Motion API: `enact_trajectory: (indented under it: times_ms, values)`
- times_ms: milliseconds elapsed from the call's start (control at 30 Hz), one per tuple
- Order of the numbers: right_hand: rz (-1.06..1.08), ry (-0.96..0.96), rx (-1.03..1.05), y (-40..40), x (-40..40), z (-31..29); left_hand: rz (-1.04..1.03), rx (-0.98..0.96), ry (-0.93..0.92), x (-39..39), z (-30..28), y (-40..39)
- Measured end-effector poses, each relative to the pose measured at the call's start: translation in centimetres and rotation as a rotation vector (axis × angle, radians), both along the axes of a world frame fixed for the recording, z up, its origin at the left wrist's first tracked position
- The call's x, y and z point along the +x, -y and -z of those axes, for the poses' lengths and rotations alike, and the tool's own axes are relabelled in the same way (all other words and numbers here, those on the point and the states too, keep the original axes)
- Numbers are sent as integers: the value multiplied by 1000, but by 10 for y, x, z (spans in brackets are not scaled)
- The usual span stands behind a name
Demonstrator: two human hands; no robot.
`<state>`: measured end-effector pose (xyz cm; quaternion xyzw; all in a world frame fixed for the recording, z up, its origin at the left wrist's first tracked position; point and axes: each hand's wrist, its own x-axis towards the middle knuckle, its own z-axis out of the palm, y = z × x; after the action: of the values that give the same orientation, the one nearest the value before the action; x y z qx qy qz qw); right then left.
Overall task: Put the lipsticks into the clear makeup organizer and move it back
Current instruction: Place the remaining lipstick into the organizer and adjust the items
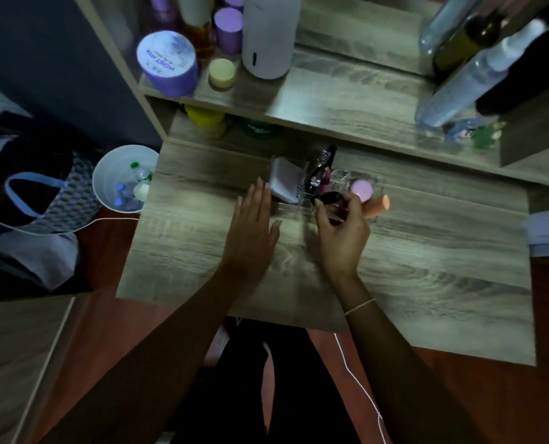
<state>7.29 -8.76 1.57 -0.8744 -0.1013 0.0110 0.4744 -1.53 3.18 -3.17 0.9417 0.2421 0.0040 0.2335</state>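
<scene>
Organizer (375, 182) clear, compartmented, partly filled

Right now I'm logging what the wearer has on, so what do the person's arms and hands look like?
Both forearms are bare, no sleeves or gloves. The right hand has a thin pale string bracelet at its wrist. The left hand wears nothing visible.

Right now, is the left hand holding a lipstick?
No, the left hand is flat and open beside the clear organizer, while the right hand holds a dark lipstick.
</scene>
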Motion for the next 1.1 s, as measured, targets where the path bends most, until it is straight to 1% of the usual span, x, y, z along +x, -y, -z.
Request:
enact_trajectory:
  times_ms: [167,400,700,1100]
  values:
    - [-77,12,-32,-3,4,5,-21,-13,-3,2,-5,3]
    - [-161,-56,-107,-5,10,11,-29,-48,7,3,-12,6]
    - [-182,-72,-180,-6,12,16,-42,-49,4,2,-9,7]
    - [-181,-58,-198,-9,9,17,-60,-55,9,2,-12,2]
